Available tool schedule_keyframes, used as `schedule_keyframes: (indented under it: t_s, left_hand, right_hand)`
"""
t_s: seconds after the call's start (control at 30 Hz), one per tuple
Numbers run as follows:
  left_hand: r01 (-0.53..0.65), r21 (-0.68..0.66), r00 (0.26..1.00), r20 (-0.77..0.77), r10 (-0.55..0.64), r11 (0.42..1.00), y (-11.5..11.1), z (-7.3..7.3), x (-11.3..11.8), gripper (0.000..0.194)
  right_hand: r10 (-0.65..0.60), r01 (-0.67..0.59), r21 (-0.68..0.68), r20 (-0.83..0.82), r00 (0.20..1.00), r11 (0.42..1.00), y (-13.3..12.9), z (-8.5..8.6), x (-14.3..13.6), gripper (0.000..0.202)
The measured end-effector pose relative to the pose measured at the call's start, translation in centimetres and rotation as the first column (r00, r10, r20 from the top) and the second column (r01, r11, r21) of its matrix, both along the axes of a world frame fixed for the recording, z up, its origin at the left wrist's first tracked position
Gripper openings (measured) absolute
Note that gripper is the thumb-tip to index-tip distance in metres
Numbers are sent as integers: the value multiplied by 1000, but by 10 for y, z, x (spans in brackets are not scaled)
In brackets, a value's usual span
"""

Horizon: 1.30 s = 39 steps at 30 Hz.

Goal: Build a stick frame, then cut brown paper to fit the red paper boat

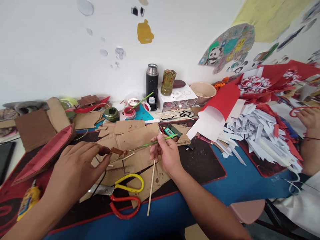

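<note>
My left hand [80, 166] pinches a small brown-painted piece [117, 151], apparently cardboard, between thumb and fingertips. A thin green paintbrush [147, 144] is gripped in my right hand [165, 151], its brown tip at the right end of that piece. Below the right fingers slants a pale wooden stick [151, 190]; whether they hold it too I cannot tell. Cut cardboard [137, 140] lies under both hands, stained brown in places. Between my forearms rest scissors [130, 191] with one yellow and one red handle.
A boat-shaped red-and-brown cardboard form [47, 155] and a yellow glue tube [29, 200] lie left. Open paint jars [130, 113], a black flask [152, 81] and a white box [177, 98] stand behind. Rightward are paper strips [260, 133] and another person's hand [310, 118].
</note>
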<state>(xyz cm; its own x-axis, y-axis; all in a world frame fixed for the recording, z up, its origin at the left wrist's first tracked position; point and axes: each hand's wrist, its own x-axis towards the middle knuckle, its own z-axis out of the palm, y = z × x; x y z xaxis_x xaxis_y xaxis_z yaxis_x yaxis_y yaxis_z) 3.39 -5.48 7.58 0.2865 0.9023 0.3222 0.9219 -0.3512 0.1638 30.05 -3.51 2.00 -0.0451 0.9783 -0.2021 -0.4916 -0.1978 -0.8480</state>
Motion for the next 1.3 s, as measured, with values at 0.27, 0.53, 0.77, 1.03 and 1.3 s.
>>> schedule_keyframes:
  t_s: [0.27, 0.53, 0.77, 1.03, 1.3]
  left_hand:
    - [-73, -169, 997, -37, 68, 983, 18, -4, -18, 46]
    - [-117, -353, 984, -168, 60, 928, 43, -11, -5, 44]
    - [-170, -482, 980, -170, 99, 860, 60, -10, 4, 44]
    - [-166, -563, 986, -71, 153, 810, 67, -15, 1, 49]
    - [-107, -622, 975, 85, 203, 775, 65, -12, -2, 48]
  right_hand:
    - [-57, 57, -28, 4, 998, 998, 1, -5, 5, 59]
    - [-83, 82, -56, -11, 996, 995, 0, -8, 5, 61]
    - [-81, 80, -61, -9, 997, 995, 0, -7, 6, 58]
    - [-70, 69, -69, -22, 997, 995, 0, -7, 7, 60]
    - [-66, 64, -80, -19, 998, 995, 0, -7, 7, 59]
